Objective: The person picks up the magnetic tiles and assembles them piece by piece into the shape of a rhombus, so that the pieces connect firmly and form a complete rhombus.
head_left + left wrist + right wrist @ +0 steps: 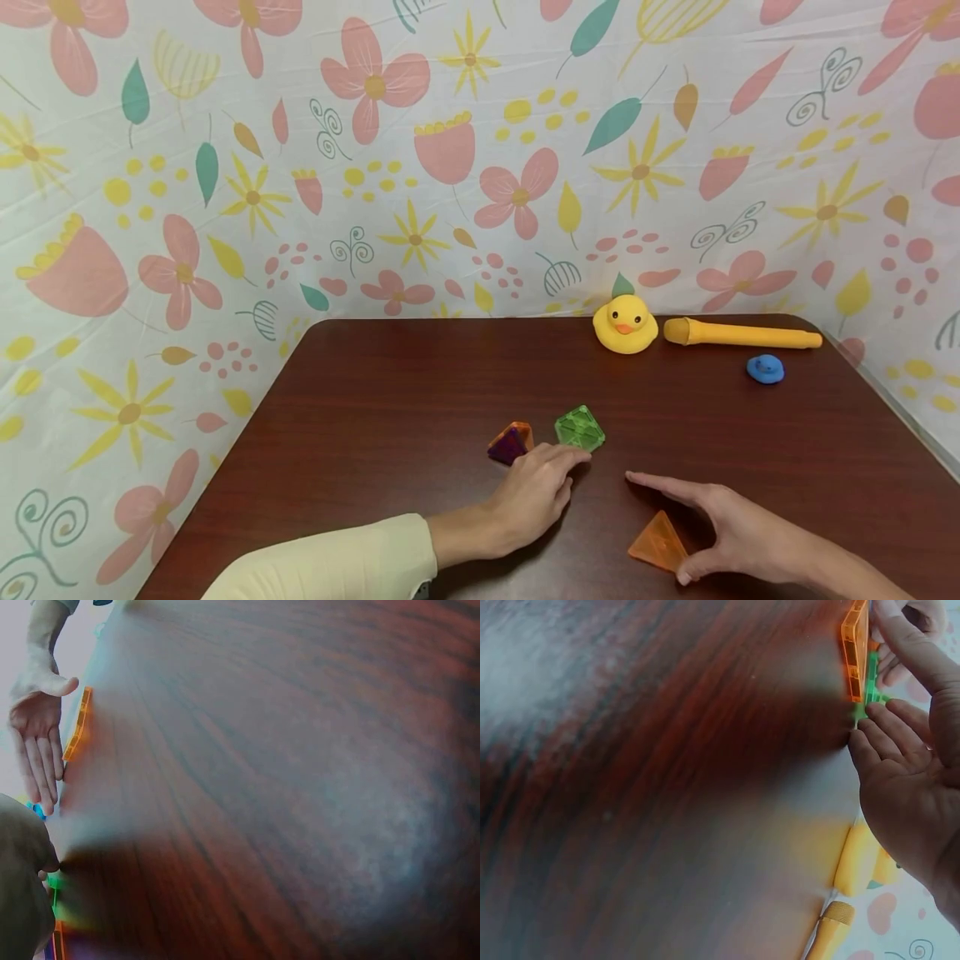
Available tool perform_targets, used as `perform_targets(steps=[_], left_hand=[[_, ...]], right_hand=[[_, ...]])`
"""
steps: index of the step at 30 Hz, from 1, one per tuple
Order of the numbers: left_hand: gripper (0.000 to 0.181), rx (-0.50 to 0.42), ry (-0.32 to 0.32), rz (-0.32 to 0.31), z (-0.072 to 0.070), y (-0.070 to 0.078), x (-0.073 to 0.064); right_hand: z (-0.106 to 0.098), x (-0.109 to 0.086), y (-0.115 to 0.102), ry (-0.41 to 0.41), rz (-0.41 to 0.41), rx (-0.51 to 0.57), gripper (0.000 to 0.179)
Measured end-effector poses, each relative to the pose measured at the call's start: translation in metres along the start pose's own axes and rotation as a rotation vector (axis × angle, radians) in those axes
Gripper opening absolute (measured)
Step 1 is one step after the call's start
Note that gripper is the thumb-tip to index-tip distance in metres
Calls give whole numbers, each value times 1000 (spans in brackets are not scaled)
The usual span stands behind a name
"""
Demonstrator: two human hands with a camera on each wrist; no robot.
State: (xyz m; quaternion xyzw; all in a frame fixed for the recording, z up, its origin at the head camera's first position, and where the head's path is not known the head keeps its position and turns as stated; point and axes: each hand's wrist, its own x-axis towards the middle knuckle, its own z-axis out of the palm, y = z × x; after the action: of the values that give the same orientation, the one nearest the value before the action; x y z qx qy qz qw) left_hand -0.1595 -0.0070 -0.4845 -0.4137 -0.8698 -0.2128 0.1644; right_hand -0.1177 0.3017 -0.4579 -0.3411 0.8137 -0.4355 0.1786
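Orange triangle (658,542): where does it lie?

Flat on the brown table (375,375), near side, right of middle. Its right corner is beside the thumb of the right hand (731,529).

Gripped?

No. Right hand spread wide, fingers straight, thumb well apart from them; the triangle lies in the gap. Whether the thumb touches it, cannot tell.

And the left hand (528,500)?

Left of the right one, palm down, loosely bent, forefinger reaching right. Its tip is at the near edge of the green tile (579,428); contact uncertain. No grip seen, though the palm is hidden.

Anything beside it?

Purple tile (507,447) and a second orange tile (522,429), overlapping, just past the knuckles, left of the green one. Left arm has a pale sleeve (337,554).

Far side?

Yellow duck (626,327), far right; yellow microphone (750,335) to its right, lying lengthwise; blue duck (766,369) nearer than the microphone. Flowered cloth (442,225) behind.
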Motion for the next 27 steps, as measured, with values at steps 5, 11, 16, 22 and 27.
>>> perform_targets(steps=[5,11,16,22,27], left_hand=[[40,10,4,7,1,0,0],[40,21,14,10,1,-1,0],[39,15,11,9,1,-1,0],[40,15,8,10,1,-1,0],[40,16,-1,6,1,-1,0]], right_hand=[[0,-1,3,4,-33,-42,91],[0,0,5,21,-65,-111,84],[-1,3,4,37,-73,-153,79],[-2,5,6,64,-100,-201,69],[-2,6,7,80,-111,-215,61]])
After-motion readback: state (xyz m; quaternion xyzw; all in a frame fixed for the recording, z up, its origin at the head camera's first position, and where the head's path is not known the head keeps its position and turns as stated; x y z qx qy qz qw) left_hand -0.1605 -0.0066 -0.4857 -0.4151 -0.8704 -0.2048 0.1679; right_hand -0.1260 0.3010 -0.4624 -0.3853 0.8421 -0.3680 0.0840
